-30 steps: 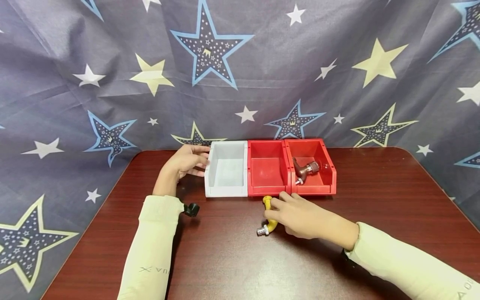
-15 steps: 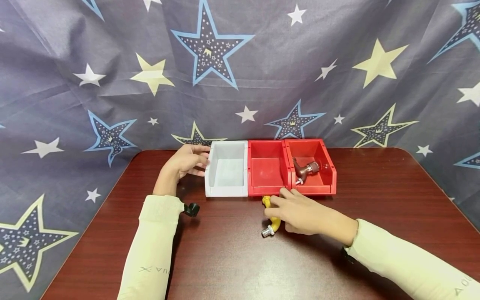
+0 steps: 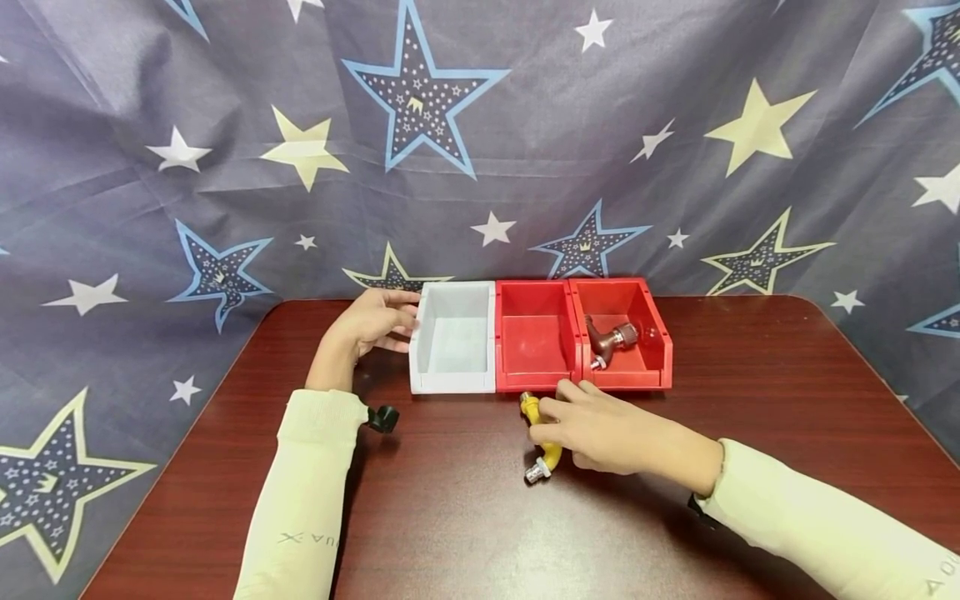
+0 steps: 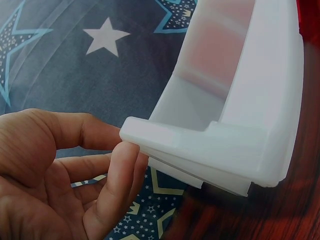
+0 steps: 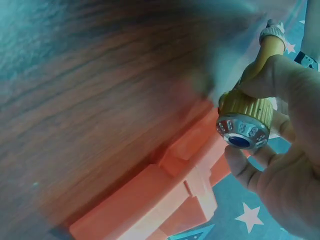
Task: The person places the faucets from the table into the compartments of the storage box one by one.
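1. The left hand [image 3: 375, 321], at nine o'clock of the white bin [image 3: 452, 383], touches its edge with loose, parted fingers.
2. The yellow tap [image 3: 552, 456] is at six o'clock of the middle red bin [image 3: 536, 383]; since half a second ago, its silver end [image 3: 537, 472] has dipped toward six.
3. The right hand [image 3: 596, 429], reaching from four o'clock, pinches it; only the right wrist view shows the dark blue disc [image 5: 239, 141].

Workspace: wood-grain table [image 3: 450, 517], star-print curtain [image 3: 517, 162], bins [image 3: 536, 346]
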`<state>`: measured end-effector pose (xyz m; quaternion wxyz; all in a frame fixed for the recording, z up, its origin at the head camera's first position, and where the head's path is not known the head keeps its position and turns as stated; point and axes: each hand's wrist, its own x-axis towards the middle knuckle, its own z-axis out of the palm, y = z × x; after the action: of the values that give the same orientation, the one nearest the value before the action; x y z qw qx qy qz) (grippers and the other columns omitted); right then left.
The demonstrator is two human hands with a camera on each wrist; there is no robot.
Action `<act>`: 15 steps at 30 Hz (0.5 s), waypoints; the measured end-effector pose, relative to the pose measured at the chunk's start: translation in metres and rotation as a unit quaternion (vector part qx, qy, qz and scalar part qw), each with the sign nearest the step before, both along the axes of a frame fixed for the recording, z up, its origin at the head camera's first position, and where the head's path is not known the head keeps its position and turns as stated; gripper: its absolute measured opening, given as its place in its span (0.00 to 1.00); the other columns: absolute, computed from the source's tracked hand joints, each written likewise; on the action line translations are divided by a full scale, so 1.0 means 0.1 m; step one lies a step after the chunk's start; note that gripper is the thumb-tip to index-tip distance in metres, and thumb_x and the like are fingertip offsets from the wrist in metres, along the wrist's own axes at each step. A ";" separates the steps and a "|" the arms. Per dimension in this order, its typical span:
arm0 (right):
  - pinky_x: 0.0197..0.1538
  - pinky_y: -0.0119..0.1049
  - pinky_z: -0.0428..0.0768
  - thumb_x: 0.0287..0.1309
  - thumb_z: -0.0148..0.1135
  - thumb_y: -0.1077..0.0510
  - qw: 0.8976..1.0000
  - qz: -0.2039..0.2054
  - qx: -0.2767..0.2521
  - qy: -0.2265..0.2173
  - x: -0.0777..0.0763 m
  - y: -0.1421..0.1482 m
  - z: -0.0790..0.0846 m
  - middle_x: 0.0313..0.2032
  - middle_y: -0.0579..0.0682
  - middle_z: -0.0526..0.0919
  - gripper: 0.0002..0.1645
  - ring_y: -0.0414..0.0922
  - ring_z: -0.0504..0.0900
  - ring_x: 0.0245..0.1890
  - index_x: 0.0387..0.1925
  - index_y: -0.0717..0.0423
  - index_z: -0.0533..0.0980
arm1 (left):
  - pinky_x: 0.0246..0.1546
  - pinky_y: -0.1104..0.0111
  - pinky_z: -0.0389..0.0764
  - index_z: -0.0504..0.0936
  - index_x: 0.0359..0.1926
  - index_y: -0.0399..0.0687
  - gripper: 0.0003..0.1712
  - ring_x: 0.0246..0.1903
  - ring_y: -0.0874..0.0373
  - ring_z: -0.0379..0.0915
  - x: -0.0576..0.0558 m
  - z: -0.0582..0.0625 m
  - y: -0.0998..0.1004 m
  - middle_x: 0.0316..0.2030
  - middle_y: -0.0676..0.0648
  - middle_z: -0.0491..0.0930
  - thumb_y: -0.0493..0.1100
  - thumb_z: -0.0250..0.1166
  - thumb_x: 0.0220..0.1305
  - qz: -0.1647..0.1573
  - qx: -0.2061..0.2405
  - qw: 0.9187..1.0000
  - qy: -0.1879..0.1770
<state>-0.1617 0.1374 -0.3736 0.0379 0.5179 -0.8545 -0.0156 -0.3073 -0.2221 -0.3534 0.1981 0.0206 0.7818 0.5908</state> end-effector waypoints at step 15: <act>0.43 0.40 0.73 0.48 0.77 0.61 0.998 -0.004 -0.044 0.040 -0.12 -0.01 0.25 0.47 0.46 0.77 0.31 0.48 0.69 0.44 0.55 0.41 0.78 | 0.36 0.60 0.89 0.66 0.74 0.37 0.37 0.36 0.53 0.81 0.02 0.01 0.00 0.65 0.31 0.72 0.27 0.60 0.64 0.001 0.001 1.000 -0.001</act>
<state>-0.1733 0.1368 -0.3483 0.0949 0.5113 -0.8541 0.0013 -0.3053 -0.2217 -0.3523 0.1982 0.0196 0.7810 0.5919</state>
